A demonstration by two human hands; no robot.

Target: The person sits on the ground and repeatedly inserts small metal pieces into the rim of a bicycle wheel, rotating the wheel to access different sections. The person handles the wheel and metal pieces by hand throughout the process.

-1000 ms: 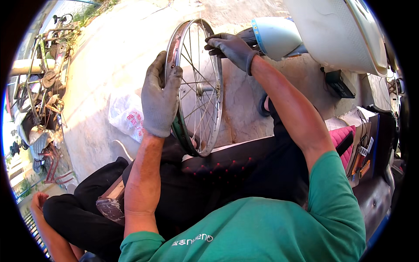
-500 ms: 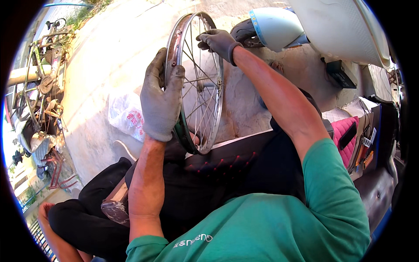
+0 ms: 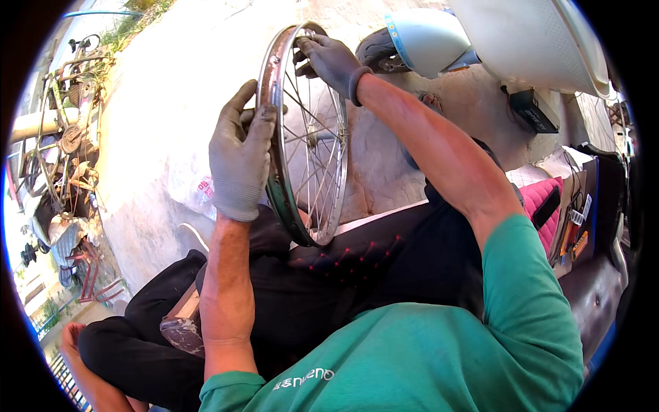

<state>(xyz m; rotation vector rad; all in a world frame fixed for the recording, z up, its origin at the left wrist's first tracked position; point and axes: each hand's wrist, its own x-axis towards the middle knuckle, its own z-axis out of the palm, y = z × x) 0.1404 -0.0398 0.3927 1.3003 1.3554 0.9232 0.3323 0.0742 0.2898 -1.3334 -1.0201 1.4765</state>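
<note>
A bare spoked wheel (image 3: 273, 151) without a tyre stands upright in front of me, its rim rusty near the top and its hub (image 3: 317, 136) among the spokes. My left hand (image 3: 240, 154), in a grey work glove, grips the rim from its left side, thumb towards me. At the top of the wheel, my right hand (image 3: 331, 63), in a darker glove, reaches inside the rim with fingers drawn together by the spoke ends. What those fingertips pinch, if anything, is too small to make out. The wheel's lower edge is by my dark-clothed legs.
A white plastic bag (image 3: 192, 187) lies left of the wheel. Ahead right stands a pale scooter (image 3: 425, 44), a dark box (image 3: 533, 111) near it. Old bicycle parts (image 3: 72, 137) pile up at far left. Another person's dark-clothed leg (image 3: 130, 350) is at lower left.
My right hand has moved slightly left and up, from the spokes to the rim's inner top. My left hand has shifted a little left and down along the rim; the wheel has tilted slightly.
</note>
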